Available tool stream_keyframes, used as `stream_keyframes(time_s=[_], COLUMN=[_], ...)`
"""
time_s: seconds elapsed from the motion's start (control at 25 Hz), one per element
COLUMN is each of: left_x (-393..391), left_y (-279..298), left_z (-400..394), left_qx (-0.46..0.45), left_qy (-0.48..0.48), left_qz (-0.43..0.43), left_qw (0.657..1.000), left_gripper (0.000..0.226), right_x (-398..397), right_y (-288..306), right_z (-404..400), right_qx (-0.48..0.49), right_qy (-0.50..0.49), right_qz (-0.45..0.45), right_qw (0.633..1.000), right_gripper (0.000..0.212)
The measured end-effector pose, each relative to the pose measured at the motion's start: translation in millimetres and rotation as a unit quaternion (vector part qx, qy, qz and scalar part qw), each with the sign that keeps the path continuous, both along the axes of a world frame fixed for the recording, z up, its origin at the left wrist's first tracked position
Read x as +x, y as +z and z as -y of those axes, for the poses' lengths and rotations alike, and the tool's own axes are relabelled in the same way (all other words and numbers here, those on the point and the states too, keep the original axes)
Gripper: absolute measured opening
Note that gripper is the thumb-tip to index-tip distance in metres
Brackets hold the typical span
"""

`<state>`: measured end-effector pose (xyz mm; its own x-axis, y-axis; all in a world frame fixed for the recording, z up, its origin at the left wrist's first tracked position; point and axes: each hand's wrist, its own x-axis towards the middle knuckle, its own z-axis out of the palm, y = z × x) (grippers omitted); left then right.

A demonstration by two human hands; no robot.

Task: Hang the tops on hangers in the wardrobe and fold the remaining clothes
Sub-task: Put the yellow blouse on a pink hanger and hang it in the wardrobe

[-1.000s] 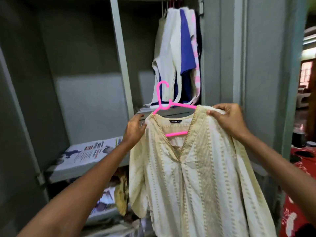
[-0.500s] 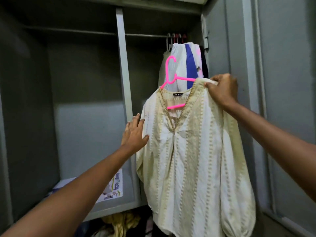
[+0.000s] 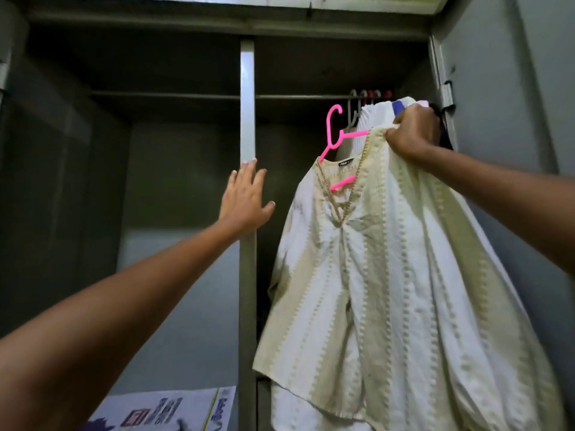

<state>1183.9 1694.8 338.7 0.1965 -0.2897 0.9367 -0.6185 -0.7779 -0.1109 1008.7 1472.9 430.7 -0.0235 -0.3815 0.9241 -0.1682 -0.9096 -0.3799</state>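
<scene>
A cream and white striped top (image 3: 389,269) hangs on a pink hanger (image 3: 334,132). My right hand (image 3: 410,132) grips the top's shoulder and holds it up inside the right half of the wardrobe, the pink hook just below the rail (image 3: 298,97). My left hand (image 3: 245,197) rests flat with straight fingers on the grey centre post (image 3: 247,104), apart from the top. Other tops (image 3: 379,112) hang on hangers at the rail's right end, partly hidden behind my right hand.
The grey wardrobe door (image 3: 504,88) stands open at the right, its hinge close to my right hand. A shelf lined with printed paper (image 3: 174,409) lies at the lower left. The left compartment has its own rail (image 3: 165,95).
My right hand has lifted the top on its hanger up toward the rail. My left hand has let go of the top and moved onto the centre post. The view has tilted upward.
</scene>
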Motion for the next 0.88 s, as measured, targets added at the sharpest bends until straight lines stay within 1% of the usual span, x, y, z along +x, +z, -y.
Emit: stream_keyframes(time_s=[0.08, 0.16, 0.36, 0.56, 0.68, 0.88], left_x=[13.6, 23.7, 32.2, 38.5, 42.6, 47.6], left_y=[21.7, 40.2, 74.8, 82.6, 82.2, 81.5], left_z=[9.1, 18.7, 33.2, 41.1, 41.7, 43.0], left_qx=[-0.043, -0.065, -0.062, -0.050, -0.037, -0.045], left_qy=[0.004, 0.015, 0.059, 0.126, 0.161, 0.167], left_qz=[0.022, 0.044, 0.108, 0.139, 0.150, 0.161], left_qw=[0.999, 0.997, 0.990, 0.981, 0.975, 0.972], left_gripper=[0.073, 0.074, 0.077, 0.062, 0.064, 0.048], right_x=[17.7, 36.6, 70.6, 94.3, 105.5, 122.1], right_y=[15.9, 28.2, 51.5, 79.5, 96.9, 121.9], right_z=[9.0, 18.1, 33.7, 36.1, 30.9, 32.0], right_qx=[-0.005, 0.001, -0.013, -0.026, -0.039, -0.059], right_qy=[0.006, 0.012, 0.005, 0.005, -0.002, -0.012], right_qz=[0.010, 0.008, 0.012, 0.008, 0.001, -0.013], right_qw=[1.000, 1.000, 1.000, 1.000, 0.999, 0.998], right_gripper=[0.025, 0.026, 0.025, 0.023, 0.020, 0.019])
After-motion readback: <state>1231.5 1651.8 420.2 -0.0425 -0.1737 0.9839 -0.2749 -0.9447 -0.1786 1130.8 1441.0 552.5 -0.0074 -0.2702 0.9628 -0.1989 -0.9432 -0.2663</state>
